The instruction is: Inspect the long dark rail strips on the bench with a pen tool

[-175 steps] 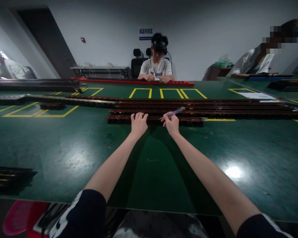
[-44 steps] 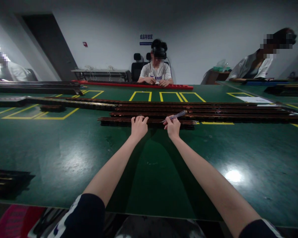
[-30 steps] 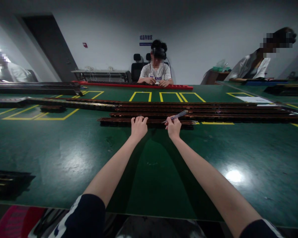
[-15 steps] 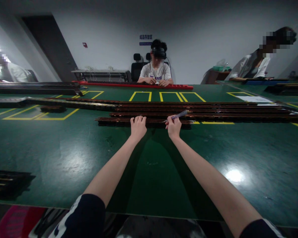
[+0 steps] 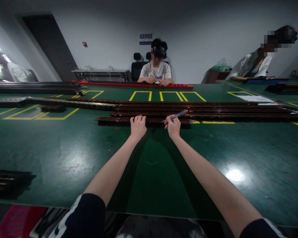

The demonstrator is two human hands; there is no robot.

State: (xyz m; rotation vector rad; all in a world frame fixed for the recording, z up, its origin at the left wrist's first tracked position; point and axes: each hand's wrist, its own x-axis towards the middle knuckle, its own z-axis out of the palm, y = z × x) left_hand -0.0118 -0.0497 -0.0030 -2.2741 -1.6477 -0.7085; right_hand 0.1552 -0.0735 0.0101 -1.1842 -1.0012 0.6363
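A long dark strip (image 5: 114, 121) with reddish-brown edges lies crosswise on the green table in front of me. My left hand (image 5: 138, 127) has its fingers curled over the strip's far side, gripping it near the middle. My right hand (image 5: 173, 127) is closed around a screwdriver (image 5: 180, 114) with a clear, purplish handle. The screwdriver's thin metal shaft points left and slightly down, its tip at the strip between my hands. Exactly what the tip touches is too small to make out.
Just behind lie several similar long strips (image 5: 225, 110), side by side. More dark strips lie at the left (image 5: 34, 88) and near left (image 5: 7, 181). Opposite sits a person (image 5: 156, 71) behind a red rail (image 5: 181, 86). Other people are at both sides. Yellow tape (image 5: 142, 92) marks the table.
The screwdriver and my right hand have shifted very slightly to the left. My left hand stays in place on the strip.
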